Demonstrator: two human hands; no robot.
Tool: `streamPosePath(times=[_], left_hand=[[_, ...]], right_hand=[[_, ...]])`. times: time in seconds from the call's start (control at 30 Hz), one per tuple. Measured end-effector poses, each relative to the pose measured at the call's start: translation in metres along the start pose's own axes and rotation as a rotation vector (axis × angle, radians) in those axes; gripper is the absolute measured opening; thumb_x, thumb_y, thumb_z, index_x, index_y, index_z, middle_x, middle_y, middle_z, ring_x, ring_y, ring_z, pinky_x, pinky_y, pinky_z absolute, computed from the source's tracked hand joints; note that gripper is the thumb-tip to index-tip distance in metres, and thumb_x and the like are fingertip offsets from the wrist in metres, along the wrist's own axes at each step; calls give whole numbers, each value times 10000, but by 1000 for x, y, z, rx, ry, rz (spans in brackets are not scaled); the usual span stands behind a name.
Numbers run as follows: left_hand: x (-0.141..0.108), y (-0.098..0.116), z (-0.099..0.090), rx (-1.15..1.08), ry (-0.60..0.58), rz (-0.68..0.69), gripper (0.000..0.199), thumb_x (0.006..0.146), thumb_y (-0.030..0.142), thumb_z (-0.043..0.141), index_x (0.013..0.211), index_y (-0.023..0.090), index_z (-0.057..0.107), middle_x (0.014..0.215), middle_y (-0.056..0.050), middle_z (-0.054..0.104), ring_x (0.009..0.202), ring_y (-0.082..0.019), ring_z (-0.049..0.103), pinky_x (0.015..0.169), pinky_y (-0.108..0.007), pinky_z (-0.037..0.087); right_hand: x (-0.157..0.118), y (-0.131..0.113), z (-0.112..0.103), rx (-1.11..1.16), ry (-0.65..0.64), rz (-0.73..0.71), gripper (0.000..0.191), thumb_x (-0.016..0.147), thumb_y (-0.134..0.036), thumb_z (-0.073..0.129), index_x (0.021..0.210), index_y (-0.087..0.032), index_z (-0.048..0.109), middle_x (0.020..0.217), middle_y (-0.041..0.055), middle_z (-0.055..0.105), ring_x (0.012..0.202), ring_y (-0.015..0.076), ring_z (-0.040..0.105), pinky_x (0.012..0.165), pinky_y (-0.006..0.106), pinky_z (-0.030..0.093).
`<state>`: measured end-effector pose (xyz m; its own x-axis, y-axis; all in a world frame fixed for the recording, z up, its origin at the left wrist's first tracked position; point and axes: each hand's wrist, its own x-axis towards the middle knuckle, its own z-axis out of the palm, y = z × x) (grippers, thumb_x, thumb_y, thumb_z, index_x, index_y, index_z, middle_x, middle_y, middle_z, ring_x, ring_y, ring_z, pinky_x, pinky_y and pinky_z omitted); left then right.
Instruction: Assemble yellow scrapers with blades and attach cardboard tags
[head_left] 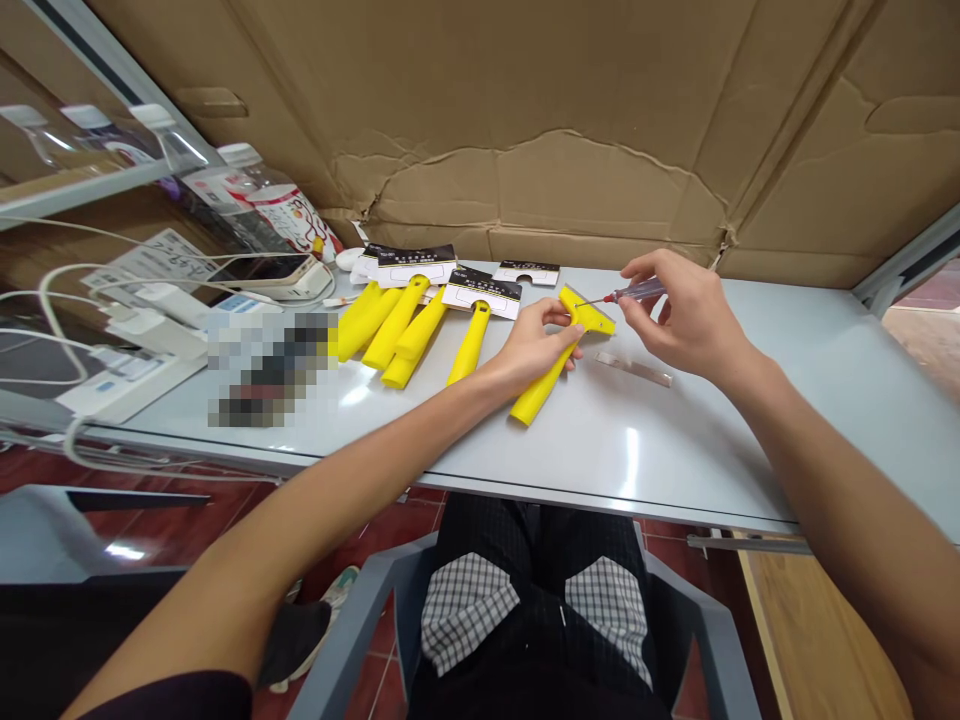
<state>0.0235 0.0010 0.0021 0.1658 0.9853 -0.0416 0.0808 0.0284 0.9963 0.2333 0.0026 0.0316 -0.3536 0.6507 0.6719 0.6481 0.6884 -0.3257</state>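
My left hand [534, 345] grips a yellow plastic scraper [544, 375] on the tabletop, with its wide head pointing up and to the right. My right hand [679, 315] pinches a small precision screwdriver [637, 292] above the table, its thin shaft reaching toward the scraper head and appearing to touch it. A clear strip [634, 368] lies on the table just below the screwdriver. To the left of my left hand lie several more yellow scrapers [397, 320], and some have black-and-white card labels [481, 295] on their heads. A loose card [526, 272] lies behind them.
The pale grey table [675, 450] has a front edge near my lap. A cardboard sheet [525, 130] stands behind it. At the left are a phone [262, 270], white chargers [127, 375], tangled cables [67, 300], plastic bottles [262, 200] and a pixelated patch [268, 368].
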Motion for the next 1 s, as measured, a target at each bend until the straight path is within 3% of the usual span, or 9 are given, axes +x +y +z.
streamPosePath(times=[0.23, 0.4, 0.57, 0.7, 0.77, 1.0], left_hand=[[0, -2, 4, -57, 104, 9, 118, 1008, 117, 644, 1059, 160, 547, 1311, -137, 660, 614, -63, 680, 521, -234, 554], [0, -3, 5, -68, 102, 8, 147, 993, 122, 677, 1066, 158, 555, 1319, -135, 655, 607, -57, 662, 521, -242, 553], [2, -4, 4, -56, 98, -1, 182, 978, 137, 716, 1066, 157, 558, 1352, -151, 647, 600, -54, 659, 498, -237, 539], [3, -6, 4, -56, 84, 23, 151, 982, 127, 702, 1061, 151, 576, 1370, -167, 639, 604, -66, 661, 500, -252, 546], [3, -6, 3, -49, 76, 22, 143, 986, 137, 700, 1065, 154, 582, 1364, -165, 642, 622, -71, 667, 505, -245, 538], [2, -3, 3, -25, 103, 9, 105, 1011, 117, 632, 1074, 152, 557, 1396, -174, 619, 615, -67, 665, 515, -248, 547]], right_hand=[[-1, 1, 2, -69, -37, 108, 168, 1075, -406, 497, 1096, -275, 600, 686, -3, 678, 550, 221, 608, 591, 375, 449], [-1, 4, 3, -50, -36, 99, 229, 1069, -508, 528, 1029, -294, 596, 684, 2, 688, 528, 214, 591, 559, 362, 420], [0, 4, 3, -103, -6, 134, 325, 1080, -532, 491, 898, -286, 600, 545, -13, 599, 487, 214, 574, 569, 367, 405], [-1, 1, 3, -84, -11, 132, 160, 981, -430, 641, 1027, -281, 607, 628, -15, 663, 522, 220, 611, 567, 369, 432], [-1, 0, 4, -62, -22, 110, 229, 921, -386, 699, 1098, -283, 596, 715, -5, 713, 534, 218, 617, 562, 371, 447], [-1, 4, 3, -82, -36, 100, 157, 932, -331, 680, 1047, -274, 590, 787, 16, 747, 586, 213, 644, 573, 348, 439]])
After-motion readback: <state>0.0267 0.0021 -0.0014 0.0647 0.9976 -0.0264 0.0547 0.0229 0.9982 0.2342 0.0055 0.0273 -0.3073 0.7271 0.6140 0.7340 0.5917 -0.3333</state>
